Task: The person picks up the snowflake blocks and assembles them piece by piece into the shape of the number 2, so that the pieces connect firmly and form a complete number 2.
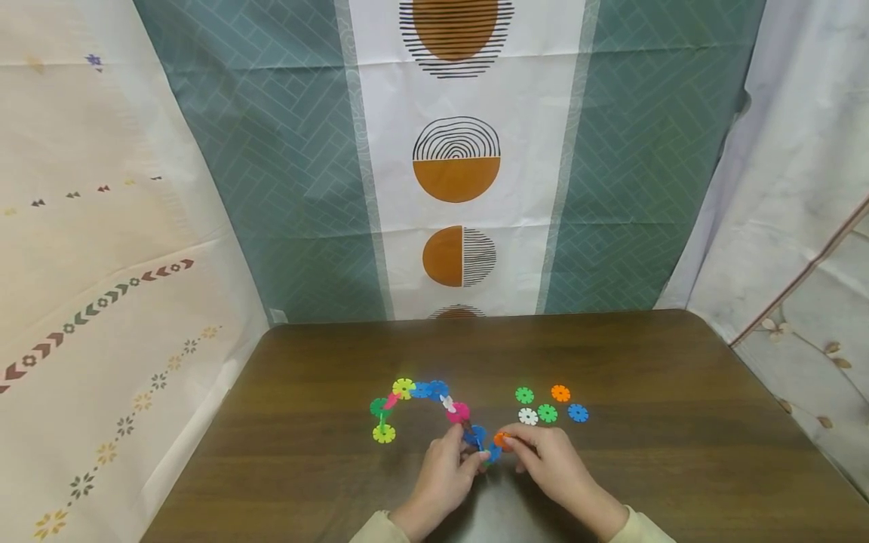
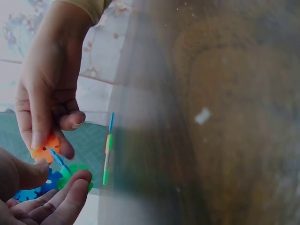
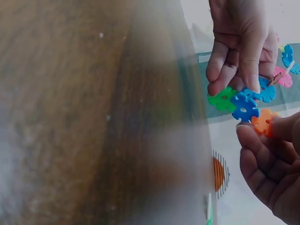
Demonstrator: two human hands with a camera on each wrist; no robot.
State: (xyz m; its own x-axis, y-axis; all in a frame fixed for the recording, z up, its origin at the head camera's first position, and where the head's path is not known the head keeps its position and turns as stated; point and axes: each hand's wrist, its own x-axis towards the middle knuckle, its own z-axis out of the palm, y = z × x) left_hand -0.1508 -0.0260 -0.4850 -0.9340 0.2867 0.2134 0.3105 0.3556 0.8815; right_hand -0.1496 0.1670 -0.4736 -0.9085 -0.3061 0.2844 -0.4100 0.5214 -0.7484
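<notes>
A chain of notched plastic snowflake discs curves over the table, from a yellow disc (image 1: 384, 434) past a pink disc (image 1: 458, 412) to my left hand (image 1: 440, 471). Thumb and fingers of that hand pinch the chain near its right end, where a green disc (image 3: 222, 99) and a blue disc (image 3: 245, 108) show. Between thumb and forefinger, my right hand (image 1: 553, 461) pinches an orange disc (image 3: 263, 123). Its edge meets the blue disc; how far the slots are joined I cannot tell. My left fingers partly hide the discs they hold.
To the right, beyond my right hand, several loose discs lie flat: a white disc (image 1: 527, 416), an orange disc (image 1: 560, 393), a blue disc (image 1: 578, 412) and two green ones. The brown wooden table (image 1: 305, 483) ends at a patterned cloth (image 1: 455, 264) behind.
</notes>
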